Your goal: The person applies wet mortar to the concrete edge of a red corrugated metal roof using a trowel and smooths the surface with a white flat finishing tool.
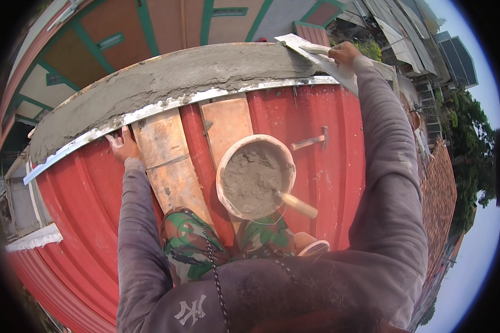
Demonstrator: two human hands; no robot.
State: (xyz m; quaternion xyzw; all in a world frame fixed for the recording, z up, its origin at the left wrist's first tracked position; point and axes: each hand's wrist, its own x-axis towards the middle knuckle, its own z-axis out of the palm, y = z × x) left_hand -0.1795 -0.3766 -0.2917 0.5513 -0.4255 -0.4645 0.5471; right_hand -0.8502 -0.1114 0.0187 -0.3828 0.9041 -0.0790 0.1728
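Observation:
My left hand [124, 145] has its fingers apart, their tips against the pale straight batten [66, 153] along the lower edge of the wet mortar band [172, 75]. My right hand [345, 54] grips the handle of a flat metal float [308, 54], whose blade lies over the band's right end. Between my arms, a pale bucket [223, 191] of grey mortar stands with a wooden-handled trowel [300, 205] in it. A hammer [309, 142] rests on the red corrugated roof to its right.
Boards [164, 183] lie across the red roof [83, 222] under and beside the bucket. A small round container [308, 244] is by my right leg. Beyond the ledge is a green-and-brown panelled building [228, 25]; tiled roofs [439, 188] and trees are at right.

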